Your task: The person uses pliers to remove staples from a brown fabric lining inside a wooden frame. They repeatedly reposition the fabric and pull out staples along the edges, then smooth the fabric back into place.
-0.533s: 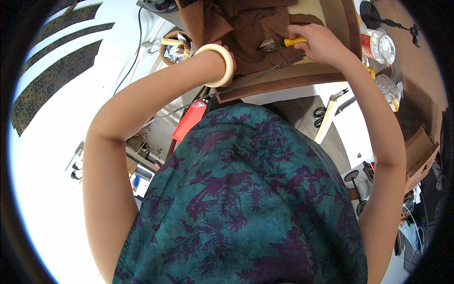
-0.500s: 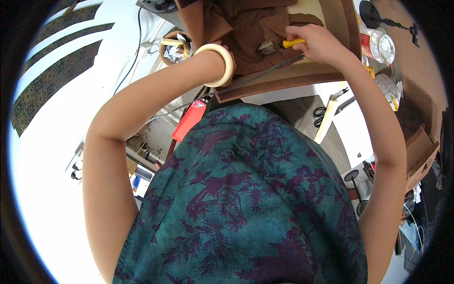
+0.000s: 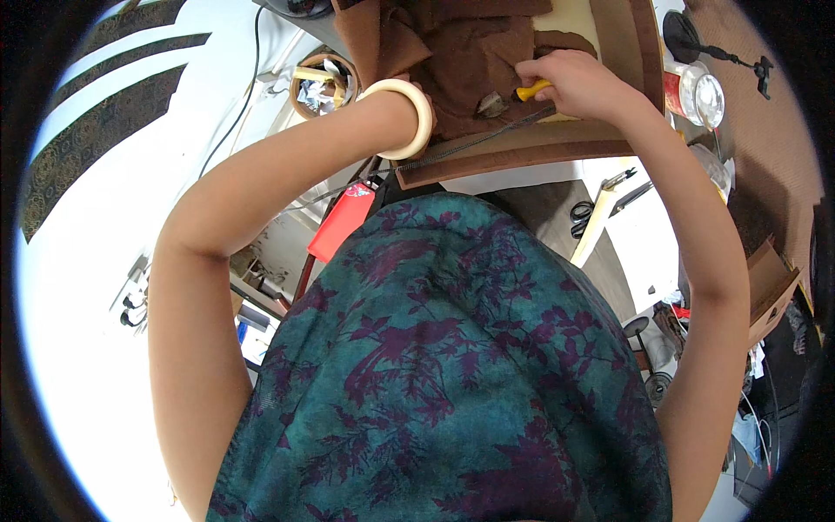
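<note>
My right hand (image 3: 570, 83) is closed around the yellow handle of a small tool (image 3: 532, 90). A flat greyish piece (image 3: 492, 105) lies just beyond the handle, against the dark brown cloth (image 3: 474, 65); it looks like the tool's head, though its exact kind is unclear. My left hand (image 3: 427, 106) rests at the cloth's left edge, its fingers hidden behind the wrist and a cream bangle (image 3: 424, 130). Rumpled cloth covers much of a brown-rimmed board or tray (image 3: 539, 158). A thin dark cord (image 3: 474, 142) stretches across its near side toward my right hand.
A round bin (image 3: 300, 91) of scraps stands at the left, with a red sheet (image 3: 342, 222) nearer me. Black scissors (image 3: 581, 217) lie below the board. At the right are a clear jar (image 3: 703, 94), a black stand (image 3: 683, 36) and an open cardboard box (image 3: 770, 287).
My right hand and the yellow handle have shifted slightly left and down. The greyish piece looks darker and sits a little lower. My left hand has barely moved.
</note>
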A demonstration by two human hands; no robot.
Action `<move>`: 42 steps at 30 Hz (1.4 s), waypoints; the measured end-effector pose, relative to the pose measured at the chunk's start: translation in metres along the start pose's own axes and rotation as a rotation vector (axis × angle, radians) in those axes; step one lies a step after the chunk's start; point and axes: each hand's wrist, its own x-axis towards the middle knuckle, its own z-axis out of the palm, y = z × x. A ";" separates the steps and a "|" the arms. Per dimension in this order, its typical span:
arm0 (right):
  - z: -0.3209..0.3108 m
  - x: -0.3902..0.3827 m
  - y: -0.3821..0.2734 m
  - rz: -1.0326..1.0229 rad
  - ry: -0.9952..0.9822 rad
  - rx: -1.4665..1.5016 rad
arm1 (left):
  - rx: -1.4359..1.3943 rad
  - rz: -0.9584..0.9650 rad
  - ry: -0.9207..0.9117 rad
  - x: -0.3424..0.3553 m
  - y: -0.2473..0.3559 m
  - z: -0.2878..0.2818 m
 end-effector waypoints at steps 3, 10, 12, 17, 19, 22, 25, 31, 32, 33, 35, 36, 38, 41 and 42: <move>0.000 0.006 -0.003 0.010 -0.042 -0.101 | -0.014 -0.021 -0.015 -0.022 0.006 -0.026; -0.016 0.001 -0.003 -0.027 -0.096 -0.169 | 0.043 0.024 0.167 -0.037 0.008 -0.018; -0.018 0.006 -0.008 -0.013 -0.106 -0.144 | 0.003 0.005 0.123 -0.024 0.004 -0.013; -0.002 0.007 -0.004 -0.030 -0.036 -0.124 | 0.059 -0.011 0.150 -0.027 0.006 -0.013; -0.015 0.005 -0.009 0.023 -0.127 -0.133 | 0.080 -0.027 0.175 -0.023 0.007 -0.006; -0.021 -0.001 -0.008 0.082 -0.127 -0.076 | 0.034 -0.001 0.276 -0.012 0.001 0.002; -0.025 -0.008 -0.017 0.046 0.014 -0.005 | 0.024 0.009 0.353 -0.006 -0.002 0.000; -0.040 0.011 -0.050 0.104 0.016 -0.045 | -0.134 0.059 0.202 -0.025 0.006 -0.011; -0.042 0.017 -0.056 0.122 0.001 -0.076 | -0.128 0.014 0.119 -0.026 0.010 -0.020; -0.045 0.024 -0.063 0.138 -0.015 -0.108 | -0.065 0.019 0.109 -0.025 0.010 -0.019; -0.054 0.041 -0.080 0.120 -0.094 -0.155 | 0.005 0.017 0.091 -0.024 0.013 -0.015; -0.057 0.049 -0.089 0.120 -0.136 -0.178 | 0.027 0.022 0.087 -0.025 0.013 -0.015; -0.057 0.066 -0.099 0.094 -0.238 -0.288 | -0.006 0.023 0.106 -0.033 0.016 -0.018; -0.046 0.086 -0.105 0.079 -0.266 -0.377 | -0.042 0.026 0.264 -0.034 0.015 -0.009; -0.044 0.093 -0.107 0.065 -0.293 -0.401 | -0.056 0.018 0.267 -0.037 0.016 -0.009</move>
